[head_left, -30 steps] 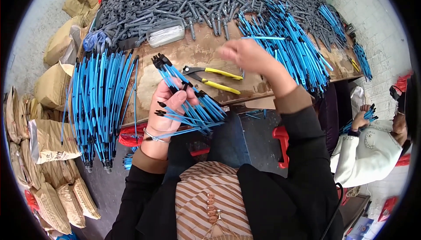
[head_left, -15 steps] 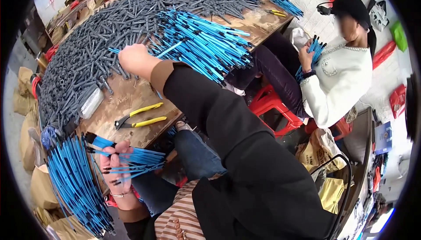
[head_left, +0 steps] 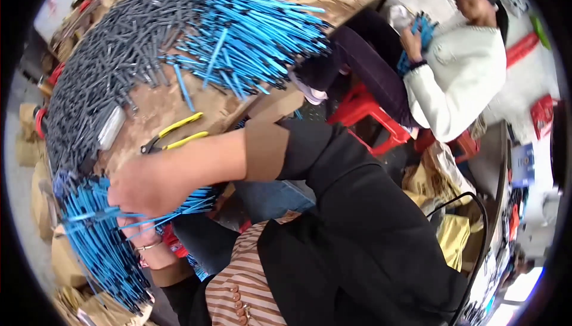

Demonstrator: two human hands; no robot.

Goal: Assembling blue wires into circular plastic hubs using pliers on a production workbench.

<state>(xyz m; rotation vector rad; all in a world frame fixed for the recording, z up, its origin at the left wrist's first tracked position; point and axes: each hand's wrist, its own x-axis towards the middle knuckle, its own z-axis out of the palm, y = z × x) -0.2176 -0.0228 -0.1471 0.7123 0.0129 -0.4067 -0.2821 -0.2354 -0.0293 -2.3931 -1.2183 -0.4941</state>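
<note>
The right hand (head_left: 152, 186) is reaching across to the bundle of slim blue plastic rods (head_left: 179, 207), its fingers closing on them. The left hand (head_left: 140, 234) is gripping the same bundle from beneath, beside the wooden bench (head_left: 173, 103). Rod ends are best kept aligned while both hands are clamping firmly

Worktop (head_left: 155, 108) bare only around yellow pliers (head_left: 173, 134); grey rods (head_left: 107, 64) and blue rods (head_left: 250, 34) crowd the rest.

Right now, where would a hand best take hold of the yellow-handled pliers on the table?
By the two yellow handles, coming from the table's near edge: they lie flat, spread apart and bare, while the dark jaws point toward the grey pile.
</note>
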